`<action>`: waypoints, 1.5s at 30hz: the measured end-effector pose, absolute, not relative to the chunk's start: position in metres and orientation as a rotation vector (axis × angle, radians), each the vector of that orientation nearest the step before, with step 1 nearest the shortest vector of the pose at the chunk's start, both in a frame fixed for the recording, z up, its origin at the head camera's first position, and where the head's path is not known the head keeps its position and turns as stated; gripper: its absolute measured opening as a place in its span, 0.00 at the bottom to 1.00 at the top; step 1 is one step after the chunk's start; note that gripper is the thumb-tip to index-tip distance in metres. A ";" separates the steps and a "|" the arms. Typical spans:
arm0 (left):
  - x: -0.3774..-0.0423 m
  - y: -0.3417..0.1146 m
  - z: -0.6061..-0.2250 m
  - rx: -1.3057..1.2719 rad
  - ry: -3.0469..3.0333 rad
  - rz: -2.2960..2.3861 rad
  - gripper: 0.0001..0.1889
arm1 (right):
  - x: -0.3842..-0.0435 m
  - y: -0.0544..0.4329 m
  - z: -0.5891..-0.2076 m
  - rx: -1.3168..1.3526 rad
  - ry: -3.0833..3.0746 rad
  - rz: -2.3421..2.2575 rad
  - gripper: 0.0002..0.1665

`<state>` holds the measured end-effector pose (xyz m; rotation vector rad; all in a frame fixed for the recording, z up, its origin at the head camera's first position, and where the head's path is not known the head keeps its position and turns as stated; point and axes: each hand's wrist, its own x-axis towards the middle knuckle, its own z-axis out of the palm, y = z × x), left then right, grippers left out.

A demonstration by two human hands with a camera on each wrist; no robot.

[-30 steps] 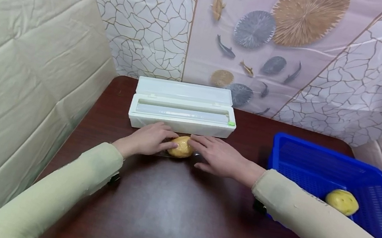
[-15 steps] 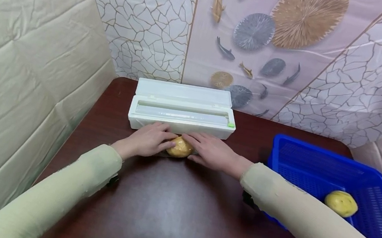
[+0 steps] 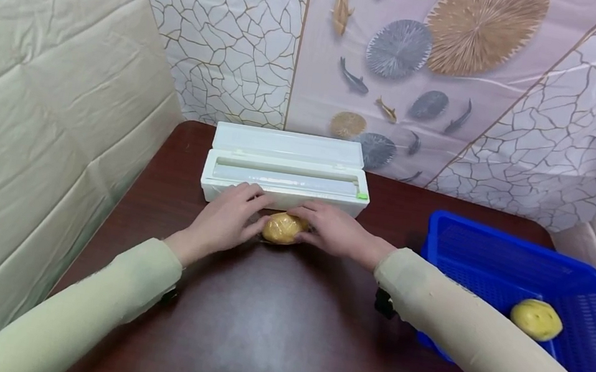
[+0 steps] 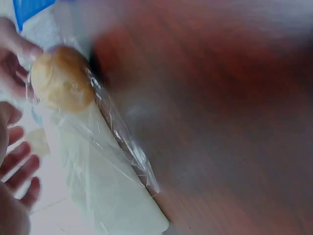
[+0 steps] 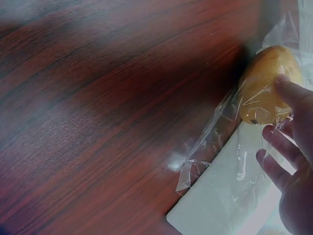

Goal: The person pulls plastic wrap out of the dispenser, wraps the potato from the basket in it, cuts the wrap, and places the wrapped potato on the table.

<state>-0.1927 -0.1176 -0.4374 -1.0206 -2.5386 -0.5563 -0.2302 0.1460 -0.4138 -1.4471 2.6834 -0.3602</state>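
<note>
Potato [image 3: 282, 228] in clear film [image 4: 129, 139], one, at the front of an open white box [image 3: 289, 164].
The potato is pinched between the thumb and fingers of the right hand [image 3: 334, 231]; the left hand [image 3: 225, 220] is held just beside it, fingers parted, and whether its thumb is in contact cannot be told. Film is also spread over the box's front. A second potato [image 3: 536, 320] is contained in the blue basket [image 3: 522, 247].

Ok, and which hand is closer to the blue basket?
Right. The right hand holds the wrapped potato, to the left of the blue basket; the left hand is farther, on the potato's other side.
</note>
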 end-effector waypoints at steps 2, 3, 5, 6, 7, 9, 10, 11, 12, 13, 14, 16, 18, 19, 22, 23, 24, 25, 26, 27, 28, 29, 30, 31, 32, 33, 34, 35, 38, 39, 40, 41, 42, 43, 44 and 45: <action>-0.185 -0.116 -0.439 -1.093 -2.448 -0.495 0.12 | -0.231 0.146 -0.412 -1.422 2.670 -0.390 0.30; -0.182 -0.115 -0.440 -1.129 -2.417 -0.463 0.11 | -0.231 0.147 -0.412 -1.409 2.663 -0.403 0.30; -0.177 -0.113 -0.445 -1.175 -2.397 -0.407 0.12 | -0.232 0.147 -0.411 -1.392 2.649 -0.430 0.30; -0.176 -0.112 -0.447 -1.178 -2.407 -0.386 0.13 | -0.232 0.147 -0.411 -1.386 2.644 -0.442 0.30; -0.175 -0.111 -0.449 -1.172 -2.424 -0.376 0.14 | -0.232 0.147 -0.410 -1.385 2.642 -0.452 0.30; -0.175 -0.110 -0.453 -1.147 -2.461 -0.383 0.17 | -0.233 0.147 -0.411 -1.384 2.632 -0.487 0.29; -0.175 -0.110 -0.454 -1.132 -2.476 -0.393 0.18 | -0.233 0.147 -0.411 -1.378 2.626 -0.504 0.28; -0.175 -0.109 -0.456 -1.120 -2.489 -0.408 0.19 | -0.234 0.147 -0.412 -1.374 2.621 -0.521 0.28; -0.175 -0.109 -0.457 -1.108 -2.500 -0.425 0.21 | -0.234 0.147 -0.412 -1.367 2.615 -0.538 0.27; -0.176 -0.109 -0.458 -1.100 -2.509 -0.445 0.22 | -0.234 0.147 -0.412 -1.363 2.610 -0.552 0.27; -0.176 -0.108 -0.459 -1.092 -2.515 -0.468 0.23 | -0.235 0.148 -0.413 -1.353 2.599 -0.568 0.27; -0.177 -0.106 -0.461 -1.068 -2.524 -0.512 0.26 | -0.236 0.148 -0.412 -1.333 2.582 -0.581 0.26; -0.179 -0.104 -0.463 -1.041 -2.532 -0.563 0.28 | -0.236 0.148 -0.410 -1.325 2.572 -0.585 0.26; -0.179 -0.103 -0.463 -1.030 -2.535 -0.586 0.28 | -0.236 0.148 -0.409 -1.323 2.570 -0.582 0.26; -0.181 -0.100 -0.464 -1.000 -2.544 -0.624 0.28 | -0.236 0.147 -0.408 -1.311 2.563 -0.573 0.26; -0.182 -0.099 -0.464 -0.994 -2.547 -0.630 0.28 | -0.236 0.147 -0.408 -1.310 2.564 -0.567 0.27; -0.183 -0.098 -0.465 -0.990 -2.549 -0.636 0.28 | -0.236 0.146 -0.408 -1.305 2.562 -0.564 0.27; -0.183 -0.098 -0.464 -0.984 -2.552 -0.640 0.27 | -0.236 0.146 -0.408 -1.303 2.561 -0.564 0.27; -0.184 -0.097 -0.464 -0.980 -2.554 -0.641 0.27 | -0.236 0.146 -0.408 -1.299 2.562 -0.565 0.27; -0.186 -0.097 -0.463 -0.976 -2.559 -0.642 0.27 | -0.236 0.146 -0.408 -1.293 2.564 -0.564 0.27; -0.187 -0.097 -0.462 -0.970 -2.568 -0.644 0.27 | -0.236 0.146 -0.408 -1.290 2.569 -0.562 0.27; -0.188 -0.097 -0.460 -0.965 -2.580 -0.644 0.27 | -0.235 0.146 -0.407 -1.288 2.575 -0.557 0.27; -0.190 -0.097 -0.459 -0.959 -2.594 -0.647 0.28 | -0.235 0.146 -0.407 -1.282 2.579 -0.557 0.26; -0.191 -0.097 -0.457 -0.952 -2.613 -0.648 0.28 | -0.234 0.146 -0.406 -1.273 2.588 -0.555 0.27; -0.193 -0.098 -0.456 -0.944 -2.633 -0.656 0.28 | -0.233 0.147 -0.405 -1.258 2.610 -0.543 0.28; -0.194 -0.098 -0.454 -0.934 -2.655 -0.664 0.28 | -0.232 0.149 -0.403 -1.248 2.639 -0.525 0.30; -0.196 -0.098 -0.452 -0.925 -2.677 -0.673 0.28 | -0.230 0.151 -0.401 -1.239 2.671 -0.506 0.31; -0.198 -0.099 -0.450 -0.919 -2.695 -0.683 0.28 | -0.227 0.152 -0.399 -1.239 2.708 -0.483 0.33; -0.203 -0.101 -0.445 -0.909 -2.744 -0.720 0.27 | -0.217 0.158 -0.392 -1.295 2.822 -0.390 0.37; -0.204 -0.101 -0.443 -0.910 -2.758 -0.723 0.27 | -0.213 0.159 -0.389 -1.344 2.845 -0.353 0.36; -0.206 -0.102 -0.441 -0.913 -2.770 -0.728 0.27 | -0.209 0.160 -0.388 -1.392 2.858 -0.321 0.35; -0.207 -0.103 -0.440 -0.916 -2.781 -0.734 0.27 | -0.205 0.160 -0.387 -1.446 2.866 -0.284 0.34; -0.209 -0.103 -0.438 -0.919 -2.793 -0.740 0.26 | -0.201 0.160 -0.386 -1.490 2.866 -0.252 0.34; -0.210 -0.104 -0.436 -0.923 -2.806 -0.742 0.26 | -0.197 0.159 -0.386 -1.520 2.864 -0.225 0.34; -0.211 -0.104 -0.435 -0.927 -2.819 -0.744 0.26 | -0.194 0.159 -0.387 -1.533 2.862 -0.201 0.34; -0.212 -0.105 -0.434 -0.935 -2.830 -0.750 0.26 | -0.190 0.158 -0.388 -1.526 2.863 -0.193 0.35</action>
